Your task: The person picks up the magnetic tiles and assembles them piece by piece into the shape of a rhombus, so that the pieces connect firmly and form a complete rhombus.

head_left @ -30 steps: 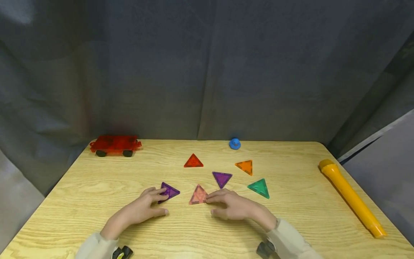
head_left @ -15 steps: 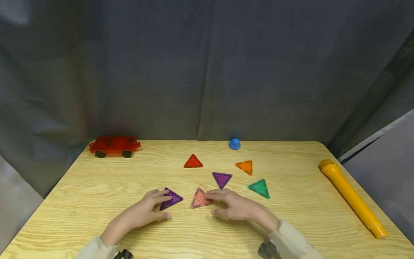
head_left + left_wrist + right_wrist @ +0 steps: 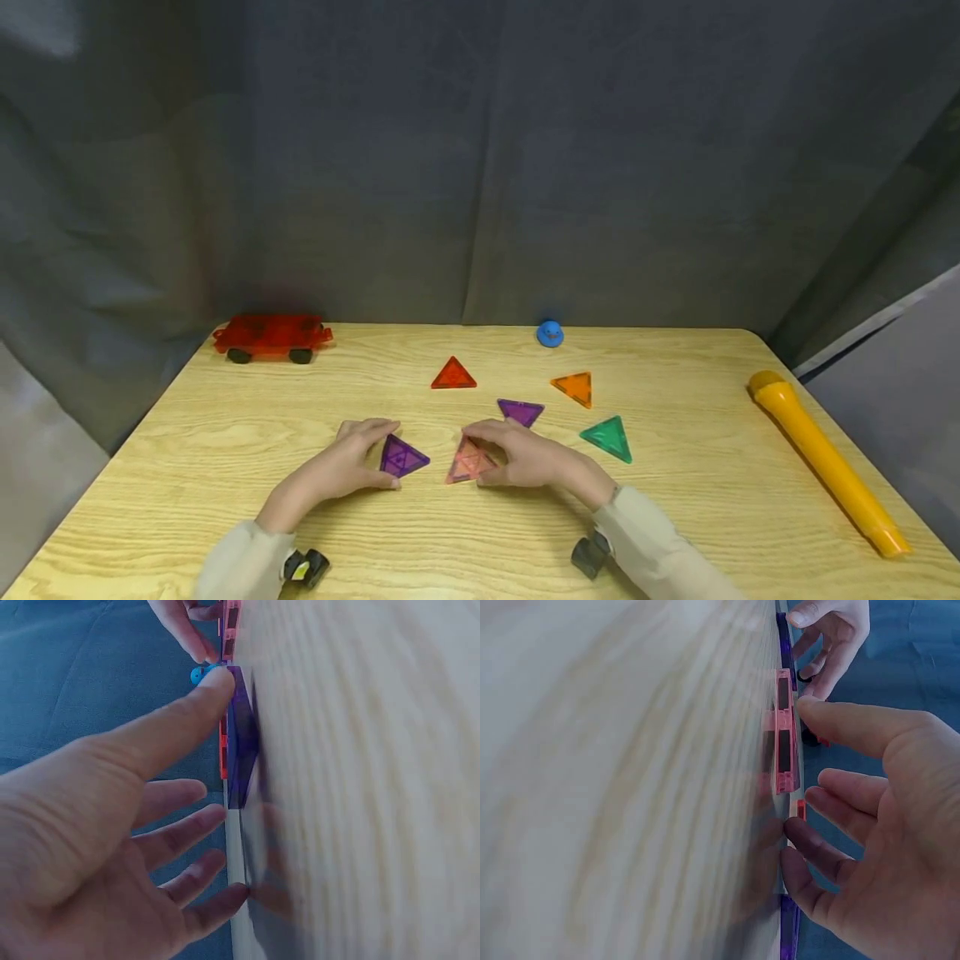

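"Dark curtain [image 3: 480,167] across the back, right? And what is under it?"

"Yes, and a pale wood-grained tabletop [image 3: 435,546]. Put the clock's centre in the gap between the two hands, with twelve at the curtain."

"Then where is the left hand [image 3: 337,469]?"

"At nine o'clock. It rests beside a purple tile [image 3: 405,457], a flat triangle, with thumb and index finger apart on either side of it. The tile's free corner points to three."

"Is it pinching?"

"I can't tell. In the left wrist view the thumb overlaps the tile's edge, and the other fingers are spread."

"And the right hand [image 3: 528,458]?"

"At three o'clock, with a pink tile [image 3: 469,461] between its thumb and index finger. Those two are also apart, and whether they squeeze is unclear. In the right wrist view the pink tile lies flat, the thumb tip at its upper edge."

"Do the two tiles touch?"

"No, a narrow strip of wood shows between them."

"What else lies about?"

"A red tile [image 3: 453,375] at twelve, an orange tile [image 3: 576,388] at two, and a second purple tile [image 3: 521,410] also at two but closer, partly behind the right hand. A green tile [image 3: 609,437] sits near three."

"And further out?"

"A red wheeled toy [image 3: 273,335] at ten, a blue duck [image 3: 550,334] near one, and a long yellow stick [image 3: 825,462] with a rounded head at three."
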`<state>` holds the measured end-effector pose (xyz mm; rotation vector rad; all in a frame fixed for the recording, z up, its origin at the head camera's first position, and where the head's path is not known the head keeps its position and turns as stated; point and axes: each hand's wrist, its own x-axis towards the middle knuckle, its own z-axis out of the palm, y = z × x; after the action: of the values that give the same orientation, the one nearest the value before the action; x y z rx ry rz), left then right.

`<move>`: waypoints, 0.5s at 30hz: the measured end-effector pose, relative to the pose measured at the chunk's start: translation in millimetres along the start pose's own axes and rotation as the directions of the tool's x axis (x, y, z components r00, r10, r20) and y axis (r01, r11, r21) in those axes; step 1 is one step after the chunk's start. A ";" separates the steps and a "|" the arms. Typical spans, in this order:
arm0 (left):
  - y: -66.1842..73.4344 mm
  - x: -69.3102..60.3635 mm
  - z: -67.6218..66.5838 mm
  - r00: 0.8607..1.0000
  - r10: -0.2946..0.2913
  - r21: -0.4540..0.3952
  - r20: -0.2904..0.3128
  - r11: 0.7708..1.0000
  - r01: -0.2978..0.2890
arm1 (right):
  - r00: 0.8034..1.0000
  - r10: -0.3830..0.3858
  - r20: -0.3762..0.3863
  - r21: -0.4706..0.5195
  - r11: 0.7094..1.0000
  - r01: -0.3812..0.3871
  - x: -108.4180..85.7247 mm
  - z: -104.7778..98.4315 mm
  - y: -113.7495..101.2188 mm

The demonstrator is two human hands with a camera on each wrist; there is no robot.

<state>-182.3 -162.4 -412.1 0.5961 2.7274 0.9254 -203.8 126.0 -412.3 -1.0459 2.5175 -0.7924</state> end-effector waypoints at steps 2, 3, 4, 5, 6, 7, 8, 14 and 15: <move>-0.1 0.3 -0.2 1.000 -0.009 0.003 -0.002 1.000 0.009 | 1.000 -0.011 -0.002 -0.014 1.000 0.011 2.6 0.2 0.6; -0.2 0.5 -0.3 1.000 -0.013 0.005 -0.001 1.000 0.013 | 1.000 -0.014 -0.003 -0.017 1.000 0.014 3.8 0.4 0.9; -0.2 0.4 -0.5 1.000 -0.017 0.007 0.001 1.000 0.017 | 1.000 -0.017 -0.002 -0.020 1.000 0.017 4.8 0.7 1.2; -0.4 0.3 -0.6 1.000 -0.022 0.007 0.005 1.000 0.022 | 1.000 -0.019 -0.001 -0.020 1.000 0.019 5.7 1.1 1.4; -0.4 0.1 -0.8 1.000 -0.029 0.006 0.010 1.000 0.029 | 1.000 -0.016 0.001 -0.018 1.000 0.016 6.3 1.4 1.5; -0.7 -0.1 -0.8 0.999 -0.036 0.004 0.016 0.999 0.036 | 1.000 -0.012 0.003 -0.016 1.000 0.012 6.7 1.6 1.7; -0.8 -0.5 -1.0 0.999 -0.042 0.001 0.022 0.999 0.042 | 1.000 -0.008 0.005 -0.013 1.000 0.008 7.1 1.8 1.8; -3.1 -1.5 -0.3 0.998 -0.064 0.006 0.029 0.998 0.064 | 1.000 0.003 0.007 -0.007 1.000 -0.003 7.6 2.4 1.3; -3.4 -1.4 -0.2 0.997 -0.067 0.008 0.026 0.998 0.067 | 1.000 0.004 0.005 -0.006 1.000 -0.004 7.5 2.3 1.2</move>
<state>-182.2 -165.6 -414.0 0.5110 2.7104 0.8855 -208.6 120.4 -415.3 -1.0428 2.5189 -0.7805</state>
